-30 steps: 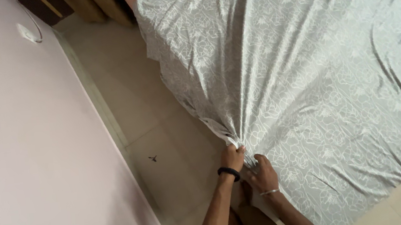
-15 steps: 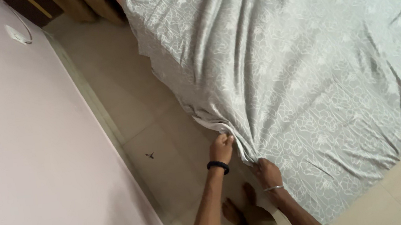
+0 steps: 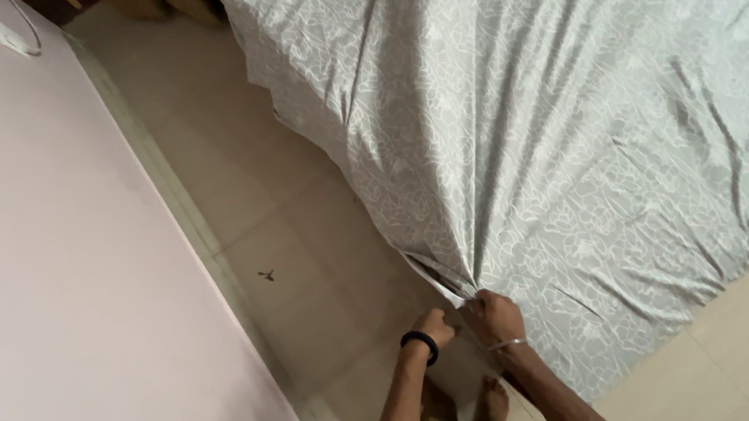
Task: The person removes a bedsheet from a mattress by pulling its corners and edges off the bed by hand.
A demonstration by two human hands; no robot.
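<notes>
A grey bedsheet (image 3: 551, 106) with a white flower pattern covers a bed and hangs over its corner. My right hand (image 3: 497, 316), with a thin silver bangle on the wrist, grips the bunched corner of the sheet, and folds fan out from the grip. My left hand (image 3: 432, 326), with a black band on the wrist, is closed just left of it, below the sheet's hanging edge; whether it holds fabric I cannot tell. My bare feet (image 3: 491, 404) stand on the tiles below the hands.
A pale pink wall (image 3: 56, 303) runs along the left, with a white wall fitting and cord (image 3: 7, 36) at the top. Beige floor tiles (image 3: 270, 203) form a narrow strip between wall and bed. A small dark speck (image 3: 266, 274) lies on the floor.
Both hands have moved down and back toward me with the sheet corner. The left hand dropped from the sheet's edge to beside the right hand. The folds now pull tighter.
</notes>
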